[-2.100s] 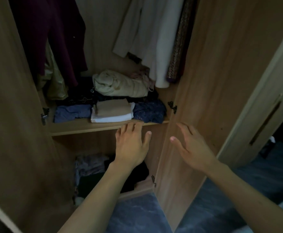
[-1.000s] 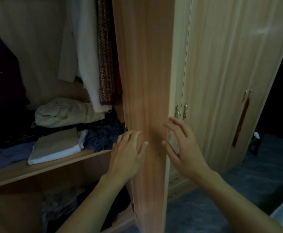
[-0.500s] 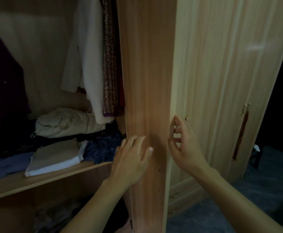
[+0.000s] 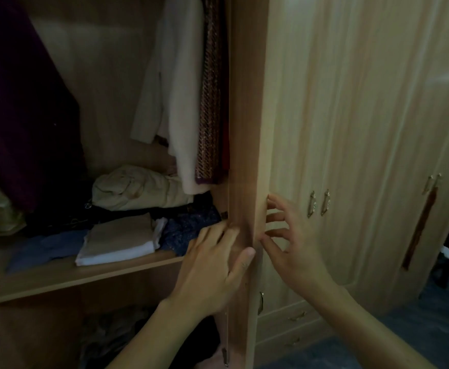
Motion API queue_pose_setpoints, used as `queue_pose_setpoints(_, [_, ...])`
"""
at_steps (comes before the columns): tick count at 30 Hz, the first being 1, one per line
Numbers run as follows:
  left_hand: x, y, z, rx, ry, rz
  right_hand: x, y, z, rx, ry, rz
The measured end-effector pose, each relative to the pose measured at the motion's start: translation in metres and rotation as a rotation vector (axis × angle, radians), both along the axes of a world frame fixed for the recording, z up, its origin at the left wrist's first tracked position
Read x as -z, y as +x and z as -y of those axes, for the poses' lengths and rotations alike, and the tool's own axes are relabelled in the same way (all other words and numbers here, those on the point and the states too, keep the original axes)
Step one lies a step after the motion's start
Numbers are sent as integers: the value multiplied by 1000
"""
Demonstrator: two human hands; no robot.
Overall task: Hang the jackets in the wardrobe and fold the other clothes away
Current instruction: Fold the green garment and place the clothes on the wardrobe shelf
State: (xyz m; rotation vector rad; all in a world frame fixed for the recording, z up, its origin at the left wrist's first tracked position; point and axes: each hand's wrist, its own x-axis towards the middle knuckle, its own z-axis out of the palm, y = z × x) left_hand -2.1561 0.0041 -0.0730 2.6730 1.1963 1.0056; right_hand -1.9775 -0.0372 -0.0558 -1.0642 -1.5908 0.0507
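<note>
The wardrobe stands open with its right door [image 4: 244,129] swung edge-on towards me. My left hand [image 4: 212,265] lies flat on the door's inner face, fingers straight. My right hand [image 4: 290,241] reaches round the door's outer edge, fingers spread and lightly bent, holding nothing. Inside hang a cream jacket [image 4: 178,102], a patterned brown garment [image 4: 210,107] and a dark maroon one [image 4: 23,107]. On the shelf [image 4: 58,278] lie a rolled beige bundle [image 4: 138,190], a folded beige and white stack [image 4: 119,238], a dark blue cloth [image 4: 188,227] and a blue garment [image 4: 42,249].
Shut pale wardrobe doors [image 4: 351,129] with small metal handles [image 4: 318,203] fill the right side. Below the shelf, dark crumpled clothes [image 4: 117,334] sit in the lower compartment. Drawers [image 4: 292,318] are at the bottom right, above a dark blue-grey floor [image 4: 404,342].
The open door has swung from facing me to edge-on. My view has turned right and moved closer. My left hand has gone from the shelf edge to the door's inner face, my right round its edge.
</note>
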Motion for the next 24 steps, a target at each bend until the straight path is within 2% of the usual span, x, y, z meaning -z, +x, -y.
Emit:
queue_pose_setpoints(5, [1, -30, 1, 13, -19, -17, 1, -29, -12, -56, 46, 81])
queue_pose_setpoints(14, [3, -72, -9, -144, 21, -41, -2, -73, -43, -149, -10, 219])
queue_pose_setpoints(24, [7, -134, -46, -185, -59, -22, -15, -133, -92, 69, 32, 369])
